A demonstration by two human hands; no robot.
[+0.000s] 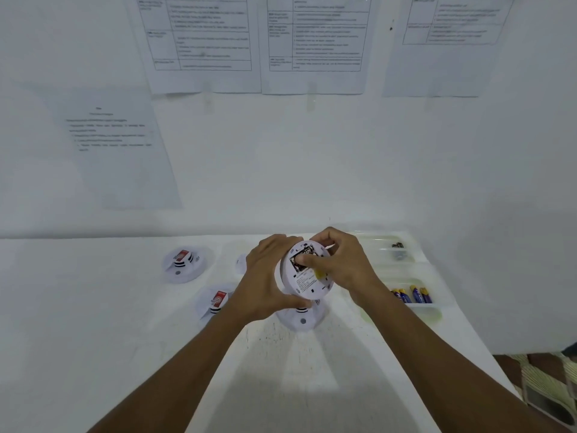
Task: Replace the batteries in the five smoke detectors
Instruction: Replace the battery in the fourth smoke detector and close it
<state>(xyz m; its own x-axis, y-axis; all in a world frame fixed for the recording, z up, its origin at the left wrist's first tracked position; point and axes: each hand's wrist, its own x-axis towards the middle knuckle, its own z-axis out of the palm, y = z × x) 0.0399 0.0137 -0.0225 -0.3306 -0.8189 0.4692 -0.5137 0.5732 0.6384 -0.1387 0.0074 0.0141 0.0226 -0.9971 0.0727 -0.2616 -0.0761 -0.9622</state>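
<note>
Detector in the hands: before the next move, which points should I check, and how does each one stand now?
1. Left hand grips the detector by its rim: ok.
2. Back of the detector, with the battery bay, faces the camera: ok.
3. Right hand has its thumb in the bay: ok.
4. Battery fully seated in the bay: cannot tell, the thumb covers it.
5. Blue batteries lie ready in the tray beside the right arm: ok.
6. Table free below the detector: not ok, a second detector lies there.
</note>
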